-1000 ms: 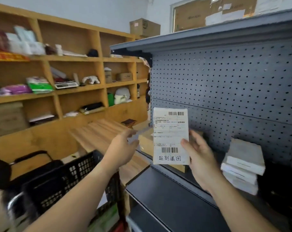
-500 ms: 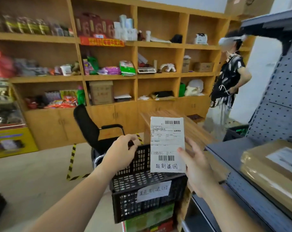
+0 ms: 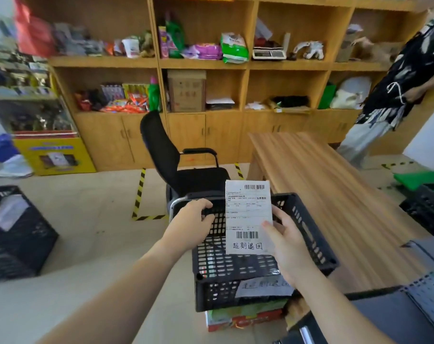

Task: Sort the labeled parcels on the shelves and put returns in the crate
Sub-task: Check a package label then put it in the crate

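Since its handwritten note seems to mark it a return, I keep the parcel (image 3: 248,217) label-up at lower centre, right hand (image 3: 288,247) pinching its lower right edge above the crate (image 3: 307,234). My left hand (image 3: 191,219) sits curled by the crate's left rim; I cannot tell whether it grips.

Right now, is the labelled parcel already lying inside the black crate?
No, the right hand holds the parcel upright above the crate.

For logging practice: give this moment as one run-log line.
right hand holds parcel | parcel over black crate | left hand at crate rim
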